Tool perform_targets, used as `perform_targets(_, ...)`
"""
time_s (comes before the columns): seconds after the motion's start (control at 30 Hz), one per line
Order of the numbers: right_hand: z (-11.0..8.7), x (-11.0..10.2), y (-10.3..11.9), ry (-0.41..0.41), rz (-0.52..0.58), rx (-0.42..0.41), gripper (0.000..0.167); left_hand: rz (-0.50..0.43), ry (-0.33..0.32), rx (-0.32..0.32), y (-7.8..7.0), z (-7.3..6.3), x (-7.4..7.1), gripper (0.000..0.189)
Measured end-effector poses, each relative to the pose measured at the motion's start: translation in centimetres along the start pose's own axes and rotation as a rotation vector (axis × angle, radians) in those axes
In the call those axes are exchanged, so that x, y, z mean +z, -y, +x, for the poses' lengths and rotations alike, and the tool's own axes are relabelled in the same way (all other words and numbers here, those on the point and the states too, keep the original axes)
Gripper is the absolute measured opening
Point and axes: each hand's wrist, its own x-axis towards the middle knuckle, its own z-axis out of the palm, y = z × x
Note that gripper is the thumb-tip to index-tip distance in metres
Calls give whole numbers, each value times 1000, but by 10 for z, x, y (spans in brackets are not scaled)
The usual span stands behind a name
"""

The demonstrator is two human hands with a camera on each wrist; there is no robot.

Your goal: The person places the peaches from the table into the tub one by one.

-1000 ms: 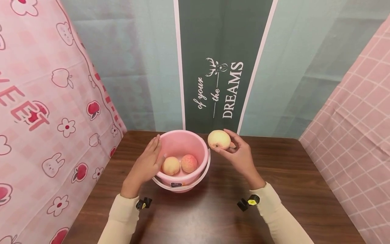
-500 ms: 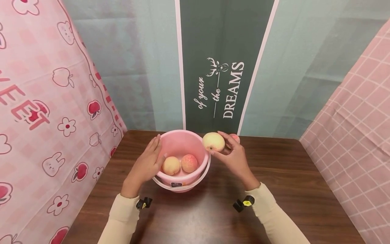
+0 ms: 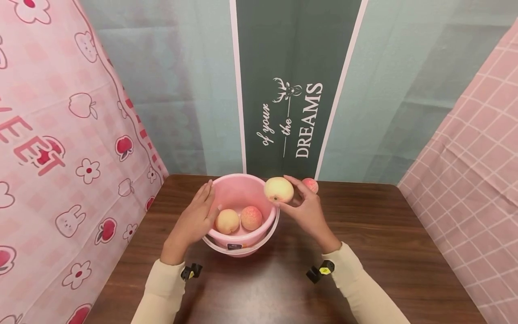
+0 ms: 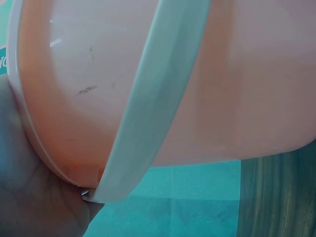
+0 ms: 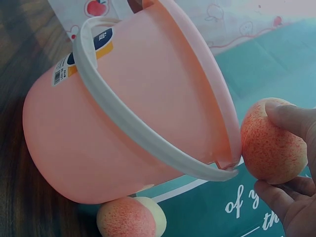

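Observation:
A pink bucket [image 3: 243, 180] stands on the table, its white handle [image 3: 267, 238] hanging down at the front. My left hand [image 3: 194, 218] rests on the bucket's left rim with fingers straight; the left wrist view shows the palm [image 4: 39, 197] against that rim. My right hand [image 3: 309, 211] pinches a pale yellow peach [image 3: 279, 190] right at the bucket's right rim. From the right wrist, this peach [image 5: 271, 143] shows a red-speckled side between thumb and fingers. Inside the bucket lie a yellowish peach [image 3: 227, 221] and a redder one [image 3: 251, 218].
Behind my right hand, a reddish peach [image 3: 310, 185] lies near the table's back edge. In the right wrist view, a pale peach [image 5: 154, 212] shows partly hidden behind a red one [image 5: 126, 219]. Printed cloths [image 3: 162, 90] surround the brown table [image 3: 364, 234].
My right hand has moved left with the peach, bringing it to the bucket's rim. The reddish peach behind that hand has come more into view. My left hand stays on the rim.

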Motion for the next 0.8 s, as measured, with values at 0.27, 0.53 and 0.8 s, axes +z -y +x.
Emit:
perform_targets(0.27,2,7,7,24,4,24,73,0,0,-4,-1,-1,0,66)
perform_targets(0.53,3,11,7,24,-7,-6,73,-1,-2,-17,-1,-2,0,66)
perform_targets(0.8,4,16,6,43,13,-52,71,-2,10,-29,-2,-2,0,68)
